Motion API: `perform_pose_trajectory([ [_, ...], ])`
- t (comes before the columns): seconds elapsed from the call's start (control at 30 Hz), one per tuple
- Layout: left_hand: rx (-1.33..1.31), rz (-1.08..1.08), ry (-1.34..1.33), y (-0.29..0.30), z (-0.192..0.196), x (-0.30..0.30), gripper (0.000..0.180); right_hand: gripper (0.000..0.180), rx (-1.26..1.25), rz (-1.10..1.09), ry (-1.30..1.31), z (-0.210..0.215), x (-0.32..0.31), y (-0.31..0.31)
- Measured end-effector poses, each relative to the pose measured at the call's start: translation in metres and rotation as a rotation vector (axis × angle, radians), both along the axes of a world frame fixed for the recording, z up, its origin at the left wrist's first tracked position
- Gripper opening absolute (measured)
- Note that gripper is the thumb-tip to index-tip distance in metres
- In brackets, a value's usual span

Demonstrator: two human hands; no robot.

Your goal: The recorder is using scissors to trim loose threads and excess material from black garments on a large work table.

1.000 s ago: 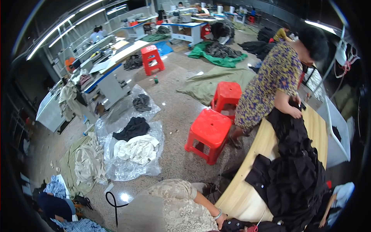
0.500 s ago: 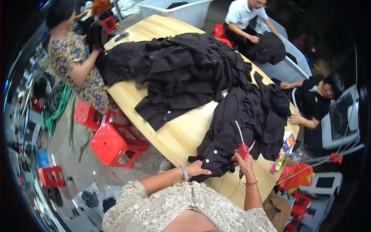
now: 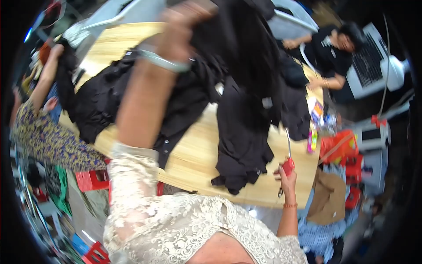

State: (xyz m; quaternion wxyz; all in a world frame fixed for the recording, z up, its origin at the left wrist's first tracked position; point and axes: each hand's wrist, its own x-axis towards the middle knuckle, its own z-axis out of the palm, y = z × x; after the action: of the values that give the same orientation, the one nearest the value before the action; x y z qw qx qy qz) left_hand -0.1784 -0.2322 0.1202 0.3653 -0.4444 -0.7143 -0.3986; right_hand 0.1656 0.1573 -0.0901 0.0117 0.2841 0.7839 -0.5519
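Note:
My left hand (image 3: pixel 187 17) is raised high and grips a black garment (image 3: pixel 246 97), which hangs from it down onto the wooden table (image 3: pixel 193 154). A silver bangle sits on that wrist. My right hand (image 3: pixel 285 174) rests at the table's near edge and holds small red-handled scissors (image 3: pixel 289 154) with the blades pointing up. The garment's hem lies just left of that hand. More black garments (image 3: pixel 110 92) are piled across the table's far left part.
A person in a patterned dress (image 3: pixel 48 136) stands at the table's left and handles the black pile. A seated person in black (image 3: pixel 334 53) leans on the far right corner. Red plastic stools (image 3: pixel 90 180), a red basket (image 3: pixel 338 147) and a brown bag (image 3: pixel 327 198) surround the table.
My left hand has gone from lying on the garment at the table edge to lifting it high. The view has swung closer over the table. My right hand still holds the scissors.

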Motion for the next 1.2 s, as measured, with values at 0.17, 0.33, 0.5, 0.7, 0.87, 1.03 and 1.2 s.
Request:
perform_pose_trajectory([
  [0.17, 1.18, -0.045, -0.933, -0.114, 0.024, -0.016, 0.036, 0.028, 0.004, -0.099, -0.072, 0.003, -0.005, -0.033],
  [0.33, 0.947, 0.152, -1.511, -0.262, -0.168, 0.023, 0.038, 0.039, 0.611, -0.003, -0.259, -0.01, -0.005, -0.037],
  [0.5, 0.793, 0.82, -1.208, -0.225, -0.272, 0.131, 0.053, 0.042, 0.472, -0.013, -0.368, -0.038, 0.013, -0.022],
  [0.7, -0.345, 0.198, -0.774, 0.027, -0.267, 0.264, 0.077, 0.04, 0.34, -0.035, -0.299, -0.058, 0.034, -0.018],
  [0.87, -0.604, -0.061, -0.621, 0.126, -0.281, 0.274, 0.072, 0.037, 0.34, 0.06, -0.268, -0.049, 0.046, -0.014],
  [1.03, -0.579, -0.081, -0.674, 0.111, -0.287, 0.269, 0.033, 0.036, 0.36, 0.076, -0.289, -0.049, 0.079, 0.003],
  [1.2, -0.135, 0.315, -0.761, 0.05, -0.262, 0.283, 0.018, 0.036, 0.384, 0.167, -0.337, -0.046, 0.09, 0.009],
])
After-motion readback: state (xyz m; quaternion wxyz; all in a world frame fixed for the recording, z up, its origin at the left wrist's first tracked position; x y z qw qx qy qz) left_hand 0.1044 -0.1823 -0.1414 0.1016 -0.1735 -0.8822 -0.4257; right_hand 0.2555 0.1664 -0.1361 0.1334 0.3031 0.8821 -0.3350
